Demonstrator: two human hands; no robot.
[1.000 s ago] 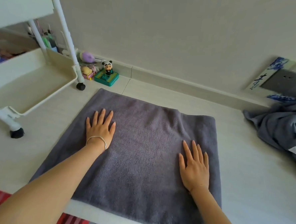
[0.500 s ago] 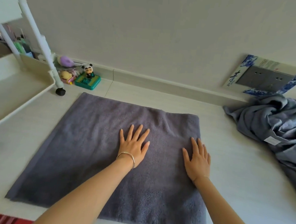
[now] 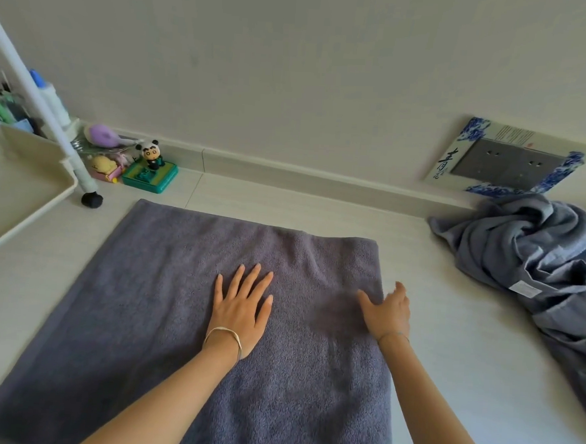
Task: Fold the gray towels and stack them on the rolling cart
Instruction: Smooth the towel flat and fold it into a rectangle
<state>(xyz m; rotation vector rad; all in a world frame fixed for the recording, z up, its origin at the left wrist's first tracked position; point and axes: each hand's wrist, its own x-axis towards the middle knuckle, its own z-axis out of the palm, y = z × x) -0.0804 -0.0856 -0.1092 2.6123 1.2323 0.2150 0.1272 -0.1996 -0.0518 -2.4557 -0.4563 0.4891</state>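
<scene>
A dark gray towel point(image 3: 150, 292) lies flat on the pale floor, spread as a wide rectangle. My left hand point(image 3: 241, 308) presses flat on its middle, fingers apart. At the towel's right edge my right hand point(image 3: 387, 311) rests with its fingers curling over the edge; whether it grips the cloth is unclear. A crumpled heap of lighter gray towels point(image 3: 540, 257) lies on the floor at the right, by the wall. The white rolling cart point(image 3: 19, 191) stands at the left, its lower tray bare.
Small toys, among them a panda figure point(image 3: 150, 153) on a green box, sit against the baseboard beside the cart's black wheel point(image 3: 92, 199). A blue-patterned wall socket plate point(image 3: 508, 159) is mounted above the towel heap. Bare floor lies between the flat towel and the heap.
My left hand slid from the towel's left part to its middle. My right hand moved to the right edge and its fingers curled. The view shifted right, so the cart sits further left.
</scene>
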